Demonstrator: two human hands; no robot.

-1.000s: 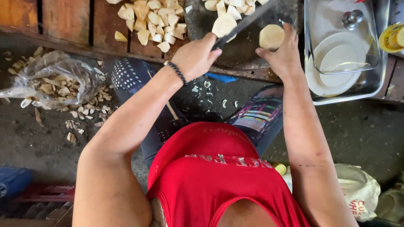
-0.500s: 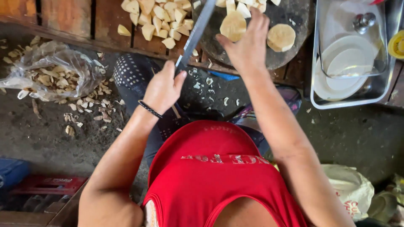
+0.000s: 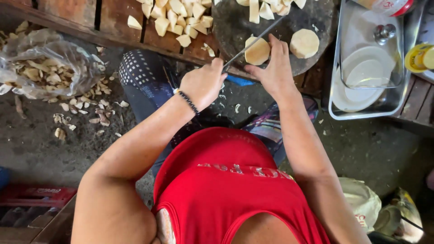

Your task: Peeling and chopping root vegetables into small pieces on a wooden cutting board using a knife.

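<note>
I see my left hand (image 3: 204, 83) closed around a slim steel knife (image 3: 253, 43), while my right hand (image 3: 273, 68) pins a pale, smooth root round (image 3: 257, 51) at twelve o'clock on the dark round board (image 3: 230, 27).

pale cream root slices (image 3: 257, 51), dark grey round board (image 3: 235, 22), red top (image 3: 235, 194), black beaded bracelet (image 3: 188, 101)

Metal tray (image 3: 338, 106) holds plates (image 3: 361, 72); bagged peelings (image 3: 43, 68).
</note>
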